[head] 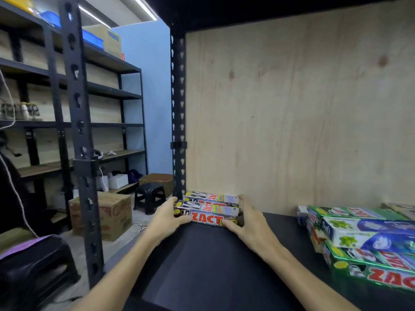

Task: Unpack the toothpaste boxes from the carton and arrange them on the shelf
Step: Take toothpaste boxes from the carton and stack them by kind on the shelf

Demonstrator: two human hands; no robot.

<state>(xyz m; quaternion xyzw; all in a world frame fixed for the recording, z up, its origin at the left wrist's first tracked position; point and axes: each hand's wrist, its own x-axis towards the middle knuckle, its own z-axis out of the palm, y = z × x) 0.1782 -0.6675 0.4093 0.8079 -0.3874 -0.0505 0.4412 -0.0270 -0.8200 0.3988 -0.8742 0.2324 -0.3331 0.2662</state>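
On the black shelf [202, 254], against its back left corner, both hands clasp a small stack of toothpaste boxes [211, 209].

Left hand [169, 217] curls round the left ends of the red-and-silver boxes, thumb on the front face; right hand [244, 217] wraps the right ends, fingers behind, thumb along the lower front edge; the stack rests on the shelf just before the plywood back panel [292, 108]; well apart to the right lies a pile of green and white toothpaste boxes [363, 241] on the same shelf; a brown carton [112, 215] stands on the floor to the left, near a black stool [149, 198].
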